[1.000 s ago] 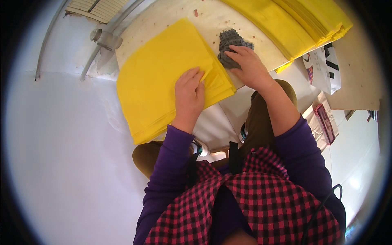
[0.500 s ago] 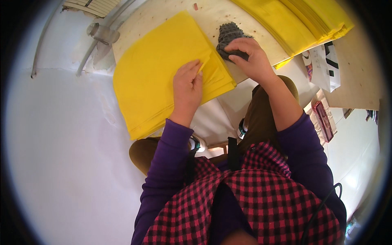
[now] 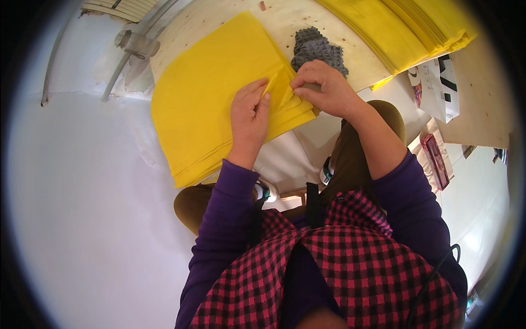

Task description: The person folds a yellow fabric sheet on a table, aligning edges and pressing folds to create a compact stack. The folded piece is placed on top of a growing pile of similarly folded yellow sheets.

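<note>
A stack of thin yellow sheets (image 3: 203, 98) lies in front of me on a pale wooden table, its near right corner lifted and fanned into several layers. On top of the stack rests my left hand (image 3: 251, 112), thumb and fingers closed on a raised fold of the top sheet. My right hand (image 3: 329, 90) meets the stack's right edge, its thumb and forefinger pinched at a lifted sheet edge. Just beyond the right hand sits a crumpled grey textured cloth (image 3: 318, 49), partly covered by the fingers.
Another pile of folded yellow sheets (image 3: 400, 33) spans the table's far right. A white printed bag (image 3: 438, 90) is below that pile's right end. Farther right lies a long red box (image 3: 435, 159). A small red piece (image 3: 262, 6) lies on the wooden table (image 3: 279, 24). A white wall (image 3: 87, 219) is at left.
My right hand has left the grey cloth and moved left and nearer to the yellow sheets' edge. The cloth shows more fully now. My left hand has hardly moved.
</note>
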Available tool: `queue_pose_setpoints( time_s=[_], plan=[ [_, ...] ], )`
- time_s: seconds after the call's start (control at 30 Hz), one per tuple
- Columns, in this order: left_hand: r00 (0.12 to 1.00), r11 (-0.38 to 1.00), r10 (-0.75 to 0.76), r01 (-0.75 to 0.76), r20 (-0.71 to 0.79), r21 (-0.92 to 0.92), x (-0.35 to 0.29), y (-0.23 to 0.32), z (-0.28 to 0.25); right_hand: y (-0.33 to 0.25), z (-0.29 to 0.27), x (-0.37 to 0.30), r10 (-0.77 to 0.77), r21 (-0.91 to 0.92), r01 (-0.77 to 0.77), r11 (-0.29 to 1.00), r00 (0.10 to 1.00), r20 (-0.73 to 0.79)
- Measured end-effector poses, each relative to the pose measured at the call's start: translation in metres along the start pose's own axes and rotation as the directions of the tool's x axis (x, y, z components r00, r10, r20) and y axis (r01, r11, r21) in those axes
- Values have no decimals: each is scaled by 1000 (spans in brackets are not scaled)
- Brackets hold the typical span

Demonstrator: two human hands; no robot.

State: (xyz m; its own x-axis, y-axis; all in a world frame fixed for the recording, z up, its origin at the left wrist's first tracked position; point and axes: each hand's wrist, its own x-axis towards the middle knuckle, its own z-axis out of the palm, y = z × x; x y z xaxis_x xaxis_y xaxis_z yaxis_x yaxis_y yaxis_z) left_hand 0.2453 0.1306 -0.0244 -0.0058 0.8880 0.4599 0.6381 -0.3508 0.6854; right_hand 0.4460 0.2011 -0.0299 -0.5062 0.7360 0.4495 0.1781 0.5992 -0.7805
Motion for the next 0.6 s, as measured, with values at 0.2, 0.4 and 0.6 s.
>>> queue_pose_setpoints(
  time_s=[0.2, 0.4, 0.6],
  plan=[
    [1000, 1000, -17, 17, 14, 1, 0, 1, 0, -12, 6, 8, 294, 114, -307, 945, 948, 122],
    [1000, 1000, 15, -15, -6, -11, 0, 0, -1, -21, 12, 12, 440, 242, -459, 855, 888, 130],
    [999, 999, 38, -38, -10, -10, 0, -1, -1, -27, 2, 10, 416, 129, -435, 891, 897, 149]
  ],
)
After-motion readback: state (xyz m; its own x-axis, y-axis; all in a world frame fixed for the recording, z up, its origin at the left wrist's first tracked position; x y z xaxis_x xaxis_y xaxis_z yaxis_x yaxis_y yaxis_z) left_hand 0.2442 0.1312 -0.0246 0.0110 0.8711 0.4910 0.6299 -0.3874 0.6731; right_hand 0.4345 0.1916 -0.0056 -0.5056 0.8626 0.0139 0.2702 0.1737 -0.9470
